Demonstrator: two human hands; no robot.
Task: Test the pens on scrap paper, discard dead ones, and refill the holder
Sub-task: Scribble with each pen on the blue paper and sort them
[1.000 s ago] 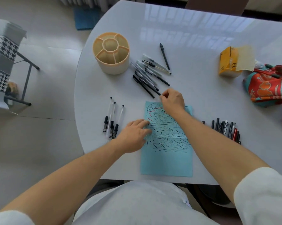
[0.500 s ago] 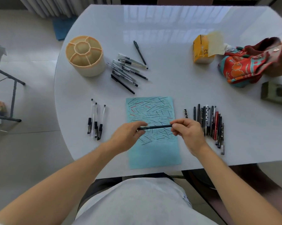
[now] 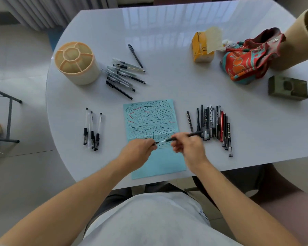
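White table [image 3: 185, 89]: hands uncap pen [image 3: 188, 135] over scribbled paper [image 3: 149, 118].

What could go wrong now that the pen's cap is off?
The small cap in the left hand could slip, roll and get lost. The right hand holds the uncapped pen over the blue scrap paper, whose near edge hangs past the table rim, so hard scribbling might shift it. Its tip might ink fingers.
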